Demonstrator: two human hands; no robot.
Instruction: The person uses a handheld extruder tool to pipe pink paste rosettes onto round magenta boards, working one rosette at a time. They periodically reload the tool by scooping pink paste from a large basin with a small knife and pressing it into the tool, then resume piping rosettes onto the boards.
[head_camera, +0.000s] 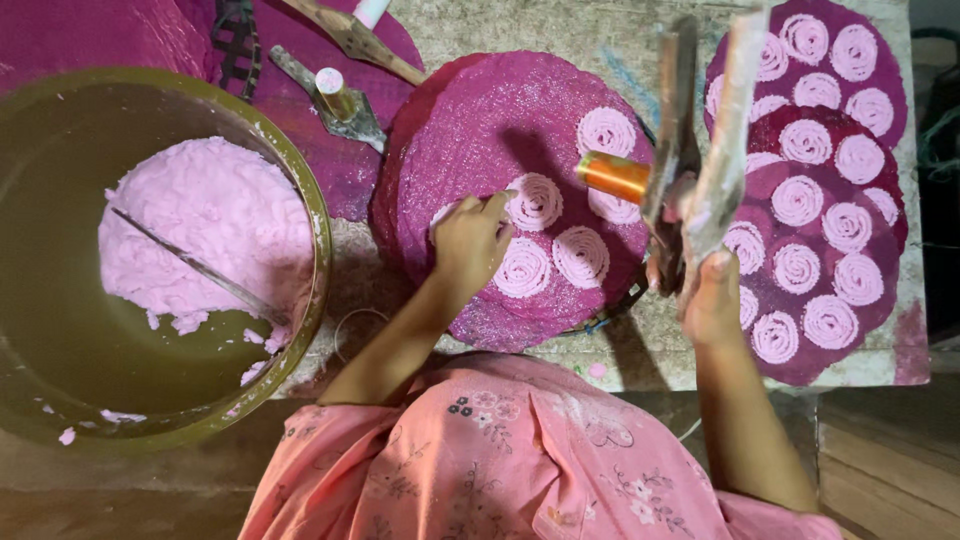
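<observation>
Left hand (468, 238): fingers curled, fingertips down on the round magenta mat (520, 190), right beside the pink spirals (560, 240). Not gripping anything, looks like it's pinning the mat so it won't slide.
Right hand (712, 292): closed round the handles of a metal press (680, 150), holding it up over the mat's right side, its orange nozzle (612, 175) pointing left at the spirals.
Arms: left forearm runs up from the pink shirt (510, 450), wrist bent a bit toward the middle of the mat. Right forearm goes nearly straight up, wrist cocked to keep the press upright.
Spirals: clustered on the right half of the mat, left half bare, so I'd guess it's filled from one side.
Filled mats (790, 110): overlapping at the right edge of the tabletop (620, 350), covered in spirals, probably parked out of the way.
Bowl (315, 220): big green one at the left edge, pink dough (200, 220) with a metal stick (190, 262) in it, within easy reach.
</observation>
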